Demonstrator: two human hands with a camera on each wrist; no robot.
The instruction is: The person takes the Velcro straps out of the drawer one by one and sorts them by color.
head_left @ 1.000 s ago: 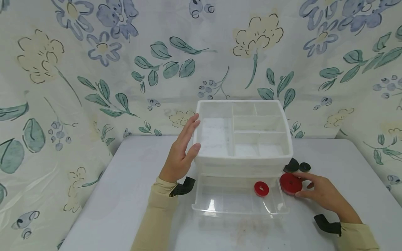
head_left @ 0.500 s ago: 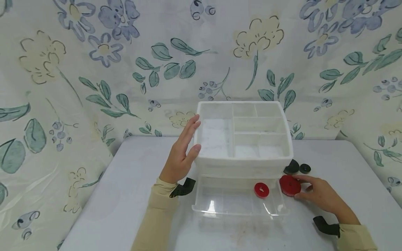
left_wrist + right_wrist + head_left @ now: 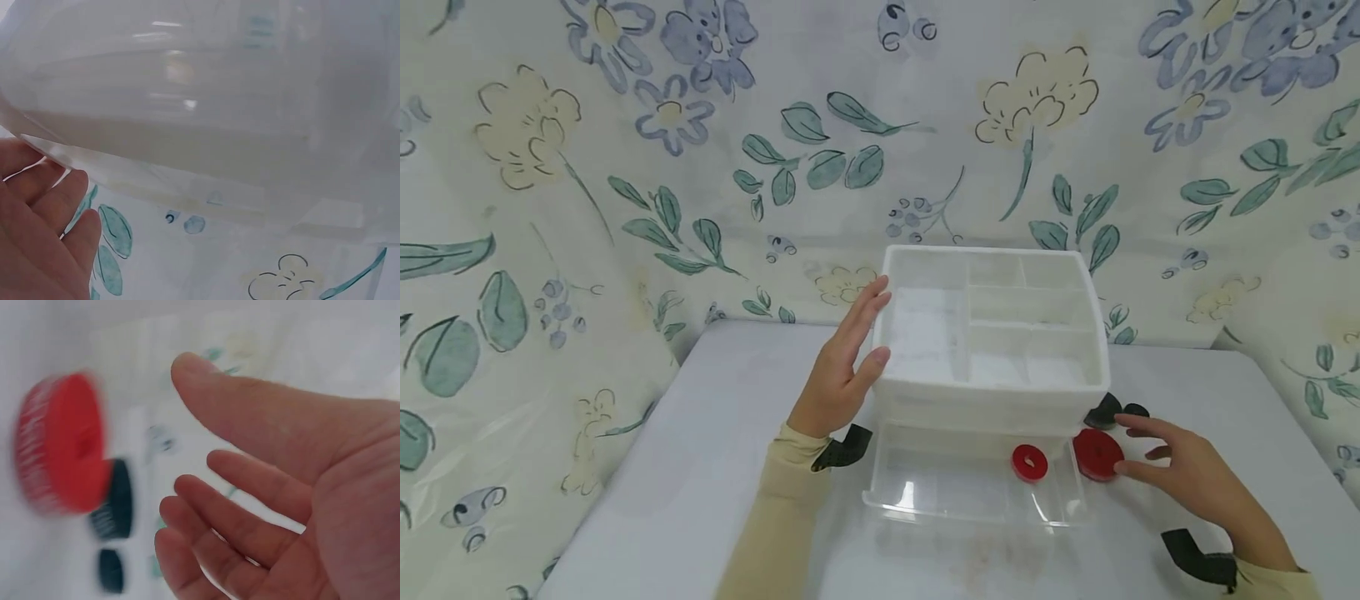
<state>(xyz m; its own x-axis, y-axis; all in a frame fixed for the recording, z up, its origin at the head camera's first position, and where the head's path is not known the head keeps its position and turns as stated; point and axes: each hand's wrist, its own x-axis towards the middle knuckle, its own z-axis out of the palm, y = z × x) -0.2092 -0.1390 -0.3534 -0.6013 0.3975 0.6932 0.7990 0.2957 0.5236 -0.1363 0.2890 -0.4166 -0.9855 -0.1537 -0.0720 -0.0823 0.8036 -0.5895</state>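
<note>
The red reel [image 3: 1096, 462] lay on the tabletop [image 3: 722, 467], just beside the right end of the pulled-out drawer [image 3: 940, 467] and nearer the tabletop's right edge than its left. Its round face was turned up and its axle upright; being circular, it had no long axis. The right hand [image 3: 1187, 467] stood wide beside it, thumb and fingers parted, with a gap to the reel seen in the right wrist view. The left hand [image 3: 842, 367] rested extended fingers against the left wall of the box [image 3: 985, 404]. The box's long side ran roughly along the tabletop's back edge. A red ring [image 3: 1024, 472] lay inside the drawer, toward its right end. Two black pieces [image 3: 1102, 412] sat behind the reel, near the box's front right corner.
</note>
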